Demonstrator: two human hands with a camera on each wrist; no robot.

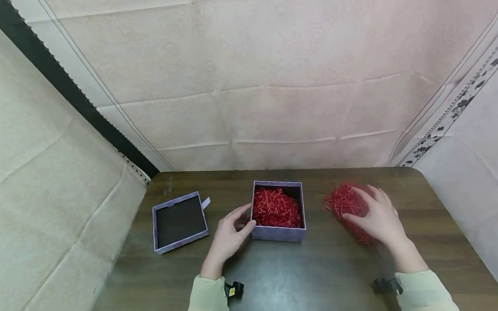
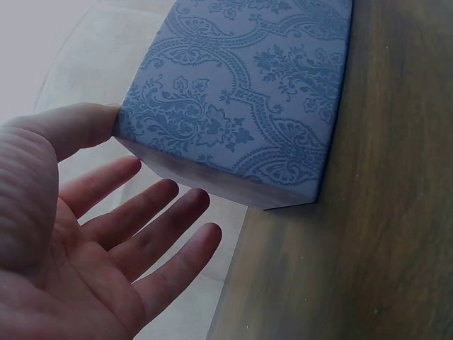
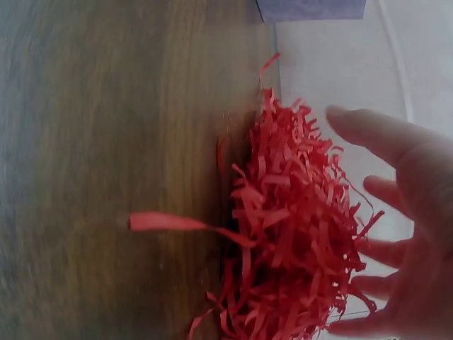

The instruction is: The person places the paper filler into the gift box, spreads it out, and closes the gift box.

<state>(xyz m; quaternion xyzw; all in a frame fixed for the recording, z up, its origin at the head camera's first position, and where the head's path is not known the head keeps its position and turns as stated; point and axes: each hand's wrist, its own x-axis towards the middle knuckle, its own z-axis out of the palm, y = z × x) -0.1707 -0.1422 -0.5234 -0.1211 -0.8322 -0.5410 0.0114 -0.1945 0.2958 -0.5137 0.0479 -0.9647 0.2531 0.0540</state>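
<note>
An open purple box (image 1: 279, 235) with a patterned outside stands mid-table, partly filled with red shredded paper (image 1: 276, 208). My left hand (image 1: 229, 237) is at the box's left side. In the left wrist view its thumb touches a corner of the box (image 2: 233, 92), while the other fingers stretch out loosely below. To the right, my right hand (image 1: 378, 217) hovers around a loose pile of red shredded paper (image 1: 347, 201), fingers spread. The right wrist view shows the fingertips along one side of the pile (image 3: 290, 227), with the thumb apart from it.
A purple-rimmed lid (image 1: 181, 222) lies with its black inside up on the left of the wooden table (image 1: 279, 275), a pale ribbon tab (image 1: 206, 203) at its right edge. Pale cloth (image 1: 272, 103) hangs behind the table and along both sides.
</note>
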